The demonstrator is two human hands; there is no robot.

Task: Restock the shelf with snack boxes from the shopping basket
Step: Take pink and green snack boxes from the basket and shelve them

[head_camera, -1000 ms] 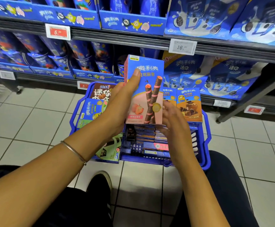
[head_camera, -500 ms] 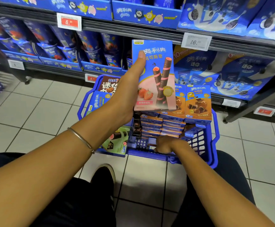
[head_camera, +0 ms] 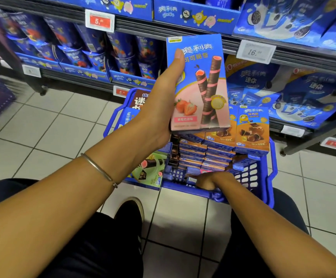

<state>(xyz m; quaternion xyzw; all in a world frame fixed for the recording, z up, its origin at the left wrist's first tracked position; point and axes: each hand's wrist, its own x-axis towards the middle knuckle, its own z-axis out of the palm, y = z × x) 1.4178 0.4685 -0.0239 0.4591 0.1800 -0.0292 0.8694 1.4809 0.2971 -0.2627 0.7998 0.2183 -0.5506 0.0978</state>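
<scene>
Two shelf tiers (head_camera: pixel 139 29) of blue packs (head_camera: pixel 123 51) cross the top of the frame, above pale floor tiles (head_camera: pixel 49 127). Centre: your left hand (head_camera: pixel 159 109) holds the strawberry snack box (head_camera: pixel 203 87) upright, thumb across its front, over the blue shopping basket (head_camera: pixel 243 197). Lower centre: your right hand (head_camera: pixel 209 181) inside the basket, grip unclear. Price tags (head_camera: pixel 100 21) read "5." and "16."

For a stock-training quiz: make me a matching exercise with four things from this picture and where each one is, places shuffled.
Things:
1. pink strawberry box
2. orange box
3. green box
4. price tag reading 16

Places:
A. on the shelf rail
B. upright at the far right of the basket
C. gripped by the left hand
D. low at the basket's near left

Pairs: 1-C, 2-B, 3-D, 4-A.
</scene>
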